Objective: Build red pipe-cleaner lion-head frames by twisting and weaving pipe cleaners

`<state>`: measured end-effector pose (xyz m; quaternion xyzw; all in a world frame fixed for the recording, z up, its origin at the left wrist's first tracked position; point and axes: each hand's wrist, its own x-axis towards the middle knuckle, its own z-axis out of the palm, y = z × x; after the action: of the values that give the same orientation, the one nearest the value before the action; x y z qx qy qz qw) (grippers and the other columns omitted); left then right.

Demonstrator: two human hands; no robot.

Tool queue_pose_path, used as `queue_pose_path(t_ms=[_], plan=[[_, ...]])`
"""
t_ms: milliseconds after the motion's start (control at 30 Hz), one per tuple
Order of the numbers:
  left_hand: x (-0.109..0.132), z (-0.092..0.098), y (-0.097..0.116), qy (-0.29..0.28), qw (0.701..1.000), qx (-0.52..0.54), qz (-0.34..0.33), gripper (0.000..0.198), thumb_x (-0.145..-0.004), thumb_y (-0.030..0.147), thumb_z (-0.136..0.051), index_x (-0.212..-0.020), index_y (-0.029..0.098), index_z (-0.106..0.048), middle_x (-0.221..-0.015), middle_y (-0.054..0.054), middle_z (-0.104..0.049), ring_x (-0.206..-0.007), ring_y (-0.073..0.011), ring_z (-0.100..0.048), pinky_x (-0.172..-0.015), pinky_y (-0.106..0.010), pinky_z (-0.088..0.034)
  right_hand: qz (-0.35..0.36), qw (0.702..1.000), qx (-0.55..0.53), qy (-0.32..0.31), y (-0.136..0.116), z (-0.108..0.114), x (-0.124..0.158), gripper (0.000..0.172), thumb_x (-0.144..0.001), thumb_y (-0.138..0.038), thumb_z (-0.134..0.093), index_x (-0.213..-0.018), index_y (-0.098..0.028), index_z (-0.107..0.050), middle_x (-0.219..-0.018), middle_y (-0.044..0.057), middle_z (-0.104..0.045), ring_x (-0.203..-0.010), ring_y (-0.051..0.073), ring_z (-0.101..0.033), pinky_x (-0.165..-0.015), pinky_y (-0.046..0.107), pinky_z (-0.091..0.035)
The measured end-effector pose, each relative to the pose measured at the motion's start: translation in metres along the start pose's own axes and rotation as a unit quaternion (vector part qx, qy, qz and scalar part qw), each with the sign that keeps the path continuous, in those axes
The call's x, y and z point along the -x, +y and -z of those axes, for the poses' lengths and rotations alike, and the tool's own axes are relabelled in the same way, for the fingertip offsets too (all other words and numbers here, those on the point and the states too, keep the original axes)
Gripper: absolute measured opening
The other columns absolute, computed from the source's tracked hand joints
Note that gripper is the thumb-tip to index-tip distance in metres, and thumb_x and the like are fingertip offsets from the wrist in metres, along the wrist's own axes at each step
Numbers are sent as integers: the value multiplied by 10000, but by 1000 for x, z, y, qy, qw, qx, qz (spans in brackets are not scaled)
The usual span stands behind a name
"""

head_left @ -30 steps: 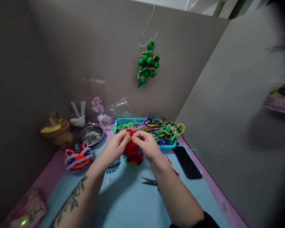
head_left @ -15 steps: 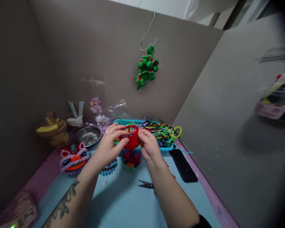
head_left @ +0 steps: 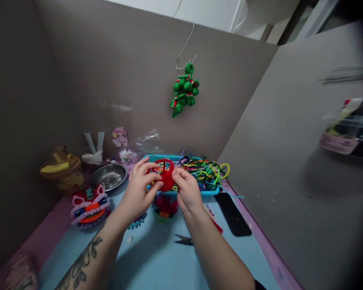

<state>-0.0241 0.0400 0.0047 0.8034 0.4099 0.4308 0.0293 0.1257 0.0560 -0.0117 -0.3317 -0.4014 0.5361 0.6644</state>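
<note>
Red pipe-cleaner piece (head_left: 167,182) held up between both hands, raised off the blue mat (head_left: 160,268), in front of the near edge of the blue tray (head_left: 210,193). Right hand (head_left: 188,189): thumb and fingers pinched on the piece's right edge. Left hand (head_left: 139,189): fingers spread and curled round from the left, tips at the piece's left side; can't tell if they grip or only steady it, since fingers and blur hide the contact.

Key relation: piece lies left of the right-hand pinch and right of the left fingertips, so neither hand is clearly nearer. Rounded, denser body low; thin loop stands above it, open gap showing. Long axis looks roughly upright, loop end up.

Red-and-green pipe-cleaner figure (head_left: 165,210) sits below, between the forearms. Lion-head figure (head_left: 90,207) far left of the hands, beside the metal bowl (head_left: 109,177). Scissors (head_left: 184,240) on the near side by the right forearm, black phone (head_left: 233,215) farther right. Loose pipe cleaners (head_left: 199,171) fill the tray.
</note>
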Motion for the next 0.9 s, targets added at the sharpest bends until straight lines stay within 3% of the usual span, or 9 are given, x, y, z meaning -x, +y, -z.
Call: queue_pose_path(t_ms=[233,367,433,500,600,667,800,900], plan=[[0,-2,-2,77,996,-35,-36,100,-847,184,-569,-802,206,-656,-1087,-79,-513,-1188,-284,-420,-1017,-526,-349,80,995,39,36,2,-2,3,255,-679,-351,-697,-548,-181,-560,-776,-2,-488,-850,161,-448,-836,287,-360],[-1,0,-5,52,998,-27,-35,95,-856,202,-561,-848,205,-656,-1076,-81,-555,-1231,-285,-402,-1035,-511,-337,160,974,158,29,-1,2,5,197,-785,-336,-623,-668,-178,-610,-863,14,-473,-892,169,-469,-859,316,-370],[-3,2,-7,29,999,3,-24,128,-858,225,-562,-935,209,-662,-1102,-85,-580,-1238,-277,-417,-1041,-490,-343,227,935,271,18,-6,5,8,132,-806,-288,-618,-724,-188,-645,-868,16,-469,-872,171,-473,-842,333,-379],[-4,3,-9,27,998,57,3,165,-861,250,-554,-970,200,-667,-1076,-87,-616,-1164,-253,-497,-1010,-442,-389,308,874,375,20,-12,6,12,85,-812,-237,-625,-749,-208,-674,-854,18,-470,-867,180,-461,-825,348,-380],[-4,3,-7,32,984,153,88,178,-848,294,-563,-904,175,-685,-966,-79,-672,-966,-216,-608,-897,-366,-470,409,786,463,20,-14,5,17,98,-825,-191,-627,-774,-232,-700,-834,27,-468,-865,188,-434,-807,352,-383],[-3,2,-3,26,962,220,161,214,-812,340,-601,-889,158,-684,-908,-76,-690,-862,-206,-633,-808,-336,-502,446,747,493,1,-12,4,19,112,-825,-169,-625,-787,-237,-705,-838,34,-470,-872,191,-424,-813,352,-390],[-3,3,2,13,920,308,242,255,-769,390,-629,-787,138,-663,-725,-38,-665,-669,-166,-606,-632,-269,-495,472,699,536,-42,-4,3,20,125,-827,-165,-617,-809,-247,-709,-862,44,-500,-892,200,-425,-816,358,-393],[-3,5,0,12,930,289,226,216,-786,353,-616,-741,145,-655,-681,-14,-640,-625,-140,-571,-598,-242,-464,472,715,511,-69,-3,4,20,91,-838,-206,-615,-813,-232,-698,-853,44,-526,-874,194,-448,-813,361,-403]])
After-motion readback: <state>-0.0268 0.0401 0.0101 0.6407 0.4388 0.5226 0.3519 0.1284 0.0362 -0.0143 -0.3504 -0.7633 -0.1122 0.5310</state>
